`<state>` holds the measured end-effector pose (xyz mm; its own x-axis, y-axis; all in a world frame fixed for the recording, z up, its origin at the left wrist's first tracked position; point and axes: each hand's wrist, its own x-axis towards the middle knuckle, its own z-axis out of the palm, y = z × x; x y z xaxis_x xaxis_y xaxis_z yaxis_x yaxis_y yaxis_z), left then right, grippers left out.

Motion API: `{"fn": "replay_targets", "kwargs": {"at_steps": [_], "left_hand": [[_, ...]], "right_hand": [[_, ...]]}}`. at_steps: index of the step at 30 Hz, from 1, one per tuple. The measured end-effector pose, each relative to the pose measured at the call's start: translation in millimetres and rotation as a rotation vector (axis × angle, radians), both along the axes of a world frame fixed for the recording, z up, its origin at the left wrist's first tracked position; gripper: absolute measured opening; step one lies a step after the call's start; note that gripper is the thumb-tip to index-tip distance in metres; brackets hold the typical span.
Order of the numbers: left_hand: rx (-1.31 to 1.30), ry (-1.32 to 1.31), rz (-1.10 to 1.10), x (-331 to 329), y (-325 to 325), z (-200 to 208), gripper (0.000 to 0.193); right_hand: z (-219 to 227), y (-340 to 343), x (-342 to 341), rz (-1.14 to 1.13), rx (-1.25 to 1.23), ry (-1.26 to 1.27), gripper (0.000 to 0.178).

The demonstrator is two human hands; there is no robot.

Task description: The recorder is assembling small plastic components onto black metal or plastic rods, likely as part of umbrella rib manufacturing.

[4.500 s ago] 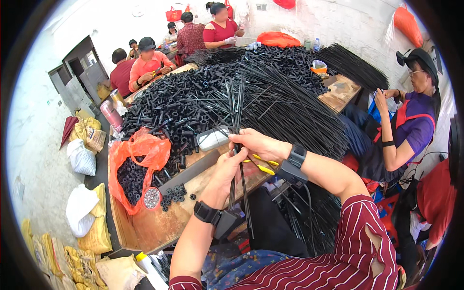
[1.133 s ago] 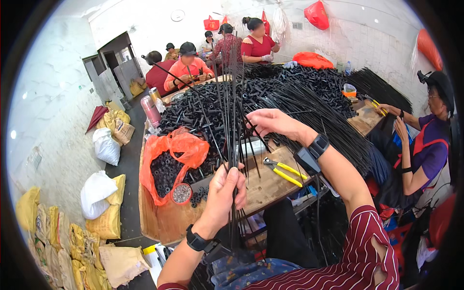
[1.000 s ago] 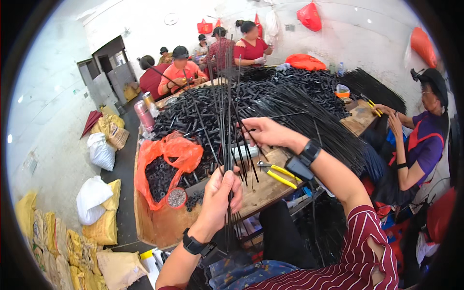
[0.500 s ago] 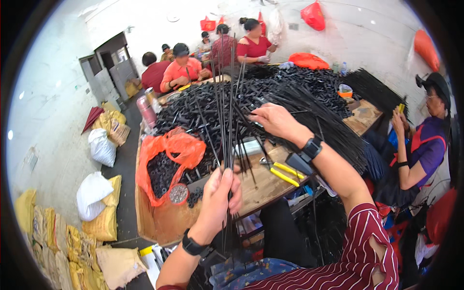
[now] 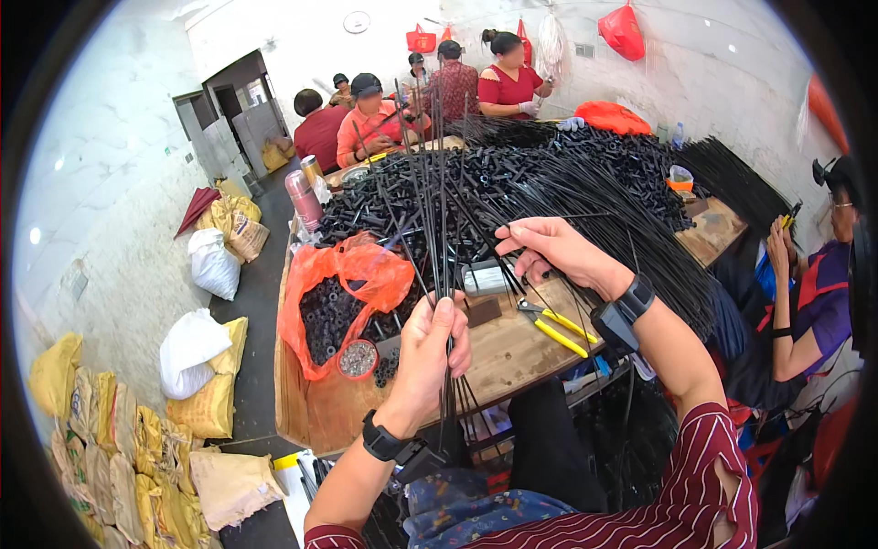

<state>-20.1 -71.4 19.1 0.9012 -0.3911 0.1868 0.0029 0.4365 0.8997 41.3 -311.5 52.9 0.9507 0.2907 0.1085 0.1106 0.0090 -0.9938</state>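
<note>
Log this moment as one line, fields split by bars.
left hand: gripping black rods | right hand: apart from left hand, hold unclear | yellow-handled pliers: on wooden table | red tub: beside orange bag

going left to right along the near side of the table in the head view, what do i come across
Red tub of small metal bits → left hand gripping a bundle of black rods → pale oblong container → yellow-handled pliers.

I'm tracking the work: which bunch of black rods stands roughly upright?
The bunch clasped in the left hand; the heaped rods to its right lie down instead.
</note>
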Motion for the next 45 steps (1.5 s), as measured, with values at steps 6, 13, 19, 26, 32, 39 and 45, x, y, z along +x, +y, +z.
{"fn": "replay_targets", "kwargs": {"at_steps": [6, 13, 19, 26, 32, 39, 45], "left_hand": [[0.002, 0.011, -0.046, -2.9, -2.3, -0.3, 0.025], [0.022, 0.023, -0.063, -9.8, -5.7, 4.0, 0.023], [0.015, 0.016, -0.094, -15.6, -7.2, -2.3, 0.022], [-0.027, 0.08, -0.079, -16.0, -1.4, -0.2, 0.021], [-0.012, 0.069, -0.127, -26.0, -1.8, -2.5, 0.021], [0.048, 0.077, -0.176, -35.2, -2.9, -0.8, 0.02], [-0.037, 0.07, -0.064, -12.4, -11.5, 0.0, 0.017]], "right_hand": [[-8.3, -2.5, 7.9, 0.017, 0.117, 0.146, 0.034], [-21.3, -6.2, 19.5, 0.079, -0.199, 0.066, 0.022], [-12.6, -1.3, 25.5, -0.3, -0.612, -0.391, 0.021], [-10.0, -8.9, 15.6, -0.054, -0.067, -0.078, 0.013], [-4.5, 0.7, 19.5, -0.059, 0.328, 0.079, 0.01], [18.4, -69.3, 67.2, -0.57, 0.519, -0.199, 0.012], [32.9, -44.6, 14.0, -0.455, 0.366, -0.243, 0.011]]}}
